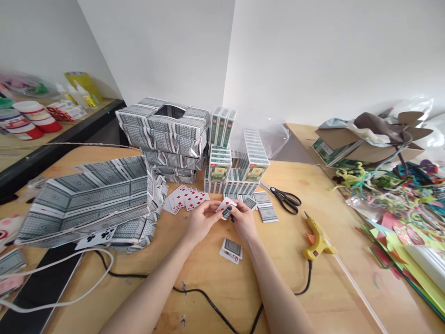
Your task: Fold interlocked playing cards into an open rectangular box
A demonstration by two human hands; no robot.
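Near the middle of the table, my left hand (202, 220) and my right hand (242, 217) hold a playing card with red diamonds (225, 204) between their fingers. Part of the card is covered by the right fingertips. Just beyond the hands lie fanned red-diamond cards (196, 198) on the left and patterned card backs (267, 212) on the right. A small overlapped card piece (232, 249) rests on the table between my forearms. Behind, boxed card decks (219, 170) stand stacked.
Left are a card-covered tray shape (100, 199) and a card-covered box (163, 127). Right are black scissors (287, 199) and a yellow glue gun (317, 239) with its black cable (205, 293) crossing the near table. Coloured craft materials (399, 232) lie far right.
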